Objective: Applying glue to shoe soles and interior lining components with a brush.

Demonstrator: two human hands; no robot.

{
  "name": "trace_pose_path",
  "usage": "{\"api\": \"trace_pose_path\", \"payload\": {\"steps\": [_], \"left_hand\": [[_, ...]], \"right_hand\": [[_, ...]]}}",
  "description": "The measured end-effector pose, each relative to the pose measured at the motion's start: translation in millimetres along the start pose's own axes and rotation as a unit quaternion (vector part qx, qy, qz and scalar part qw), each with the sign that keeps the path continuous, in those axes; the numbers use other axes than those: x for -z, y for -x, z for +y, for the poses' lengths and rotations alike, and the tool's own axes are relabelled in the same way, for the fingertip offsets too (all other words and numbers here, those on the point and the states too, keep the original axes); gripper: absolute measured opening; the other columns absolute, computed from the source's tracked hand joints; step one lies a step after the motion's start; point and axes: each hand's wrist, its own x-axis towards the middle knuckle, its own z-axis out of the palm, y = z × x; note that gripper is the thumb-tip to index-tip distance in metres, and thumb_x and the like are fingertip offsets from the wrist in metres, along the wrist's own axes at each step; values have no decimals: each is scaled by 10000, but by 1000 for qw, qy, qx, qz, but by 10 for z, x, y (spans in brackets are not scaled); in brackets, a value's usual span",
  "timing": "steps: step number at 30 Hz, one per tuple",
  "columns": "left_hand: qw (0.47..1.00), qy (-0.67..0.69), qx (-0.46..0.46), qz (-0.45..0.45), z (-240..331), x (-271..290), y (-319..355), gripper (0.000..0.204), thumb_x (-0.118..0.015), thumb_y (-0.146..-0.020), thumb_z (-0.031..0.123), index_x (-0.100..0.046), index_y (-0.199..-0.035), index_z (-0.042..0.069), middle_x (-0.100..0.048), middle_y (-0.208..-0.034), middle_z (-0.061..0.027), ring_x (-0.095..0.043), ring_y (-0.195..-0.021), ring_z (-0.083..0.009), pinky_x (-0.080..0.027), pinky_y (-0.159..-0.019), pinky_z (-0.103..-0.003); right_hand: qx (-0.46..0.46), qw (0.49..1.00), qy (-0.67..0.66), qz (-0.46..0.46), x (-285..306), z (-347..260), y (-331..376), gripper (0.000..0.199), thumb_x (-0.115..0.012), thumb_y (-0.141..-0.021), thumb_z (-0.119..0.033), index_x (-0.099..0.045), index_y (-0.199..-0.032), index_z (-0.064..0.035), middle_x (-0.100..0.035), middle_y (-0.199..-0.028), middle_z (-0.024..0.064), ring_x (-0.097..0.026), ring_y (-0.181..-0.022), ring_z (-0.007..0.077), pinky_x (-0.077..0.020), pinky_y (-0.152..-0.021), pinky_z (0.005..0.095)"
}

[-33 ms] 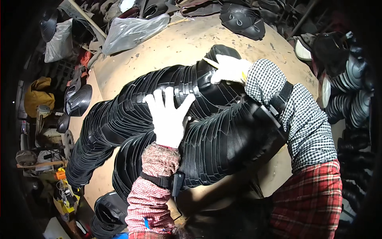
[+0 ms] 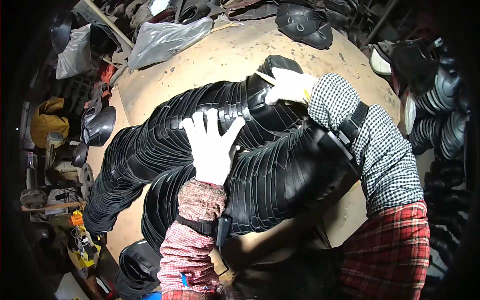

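Two long curved rows of overlapping black leather pieces lie on the table: a far row [image 2: 145,142] and a near row [image 2: 280,182]. My left hand [image 2: 211,152], in a white glove, rests with fingers spread on the far row, its palm over the gap between the two rows. At the right end of the far row is my white-gloved right hand [image 2: 291,86], its fingers closed. A thin pale pointed stick [image 2: 265,78] juts out of it to the left; its exact kind is unclear. The right fingertips are partly hidden against the leather.
Beyond the rows stretches a pale wooden table [image 2: 235,55] dotted with scraps. A clear plastic bag [image 2: 170,42] and a bundle of black pieces [image 2: 304,27] lie at its far edge. More dark stacks [image 2: 442,135] stand on the right. A black rolled bundle [image 2: 137,267] is at lower left.
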Motion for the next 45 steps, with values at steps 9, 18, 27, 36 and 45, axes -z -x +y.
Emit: {"api": "trace_pose_path", "payload": {"steps": [9, 18, 27, 36, 45], "left_hand": [[1000, -4, -1, 4, 3, -17, -7, 682, -866, -550, 181, -646, -1192, 254, -509, -1207, -204, -448, -1151, -396, -307, -996, -599], [1000, -3, -4, 11, -15, -11, 9, 702, -865, -540, 174, -643, -1200, 262, -516, -1186, -183, -459, -1128, -381, -324, -980, -582], [983, 1, -183, 10, 55, -87, -87, 412, -623, -758, 99, -623, -1152, 220, -552, -1170, -79, -485, -1111, -311, -347, -989, -528], [984, -30, -166, -57, 84, -243, 28, 235, -521, -846, 178, -649, -1030, 108, -601, -1051, -22, -510, -1105, -215, -337, -1070, -420], [531, 795, 291, -29, 274, 1166, 355, 435, -606, -931, 462, -662, -982, 34, -633, -851, -47, -596, -791, -181, -495, -770, -303]], "right_hand": [[14, 983, 156, -99, -269, -305, 304, 1204, -823, -634, -430, -158, -1450, 154, -453, -1369, 324, -482, -1274, 379, -414, -1051, 375], [88, 986, 138, -37, -302, -101, 170, 730, -832, -621, -269, -432, -1101, 106, -643, -1020, 264, -658, -926, 336, -537, -783, 364], [51, 981, 185, 18, -103, -214, 248, 846, -823, -639, -296, -408, -1227, 150, -645, -998, 261, -658, -948, 331, -536, -799, 364], [112, 991, 19, 72, 179, 11, 296, 1069, -829, -624, -99, -187, -1427, 194, -408, -1432, 274, -486, -1297, 314, -438, -1021, 326], [293, 932, -135, 167, 548, -812, 1735, 999, -814, -621, 0, -307, -1481, -24, -492, -1354, 156, -522, -1182, 225, -463, -980, 315]]}}
